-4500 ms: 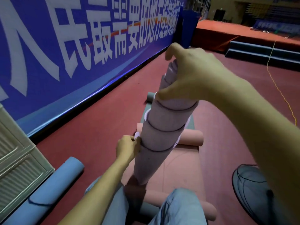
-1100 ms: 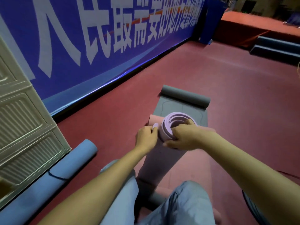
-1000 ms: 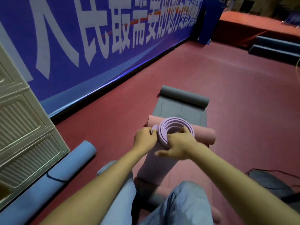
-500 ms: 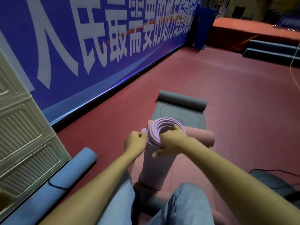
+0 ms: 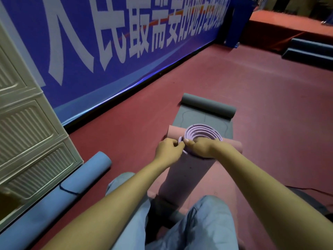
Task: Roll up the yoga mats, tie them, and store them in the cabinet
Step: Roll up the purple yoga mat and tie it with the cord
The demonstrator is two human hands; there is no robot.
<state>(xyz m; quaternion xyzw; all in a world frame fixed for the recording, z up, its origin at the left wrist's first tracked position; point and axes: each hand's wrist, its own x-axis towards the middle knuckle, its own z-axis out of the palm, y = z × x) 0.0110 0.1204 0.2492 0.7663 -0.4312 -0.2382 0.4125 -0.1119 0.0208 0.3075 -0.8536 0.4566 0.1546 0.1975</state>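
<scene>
the purple mat stands on end between the knees, and its layers, which were telescoped up into a tall cone a few seconds ago, are now pushed back down so the top coil sits almost flush. the right hand is curled over the near rim of that coil, fingers gripping it, and it has slid a touch leftward in the last second. the left hand, just left of the mat's top, pinches the loose outer flap against the roll. i'd say that means the roll is squared up and tight enough to tie next; no tie shows on it yet.

behind the purple mat a pink roll lies crosswise, and past that a grey mat, half unrolled. left of the purple mat, a blue roll with a dark cord round it lies against the cream cabinet. all of it on a dark red floor, with a blue banner along the wall further left and a raised red stage far behind.
</scene>
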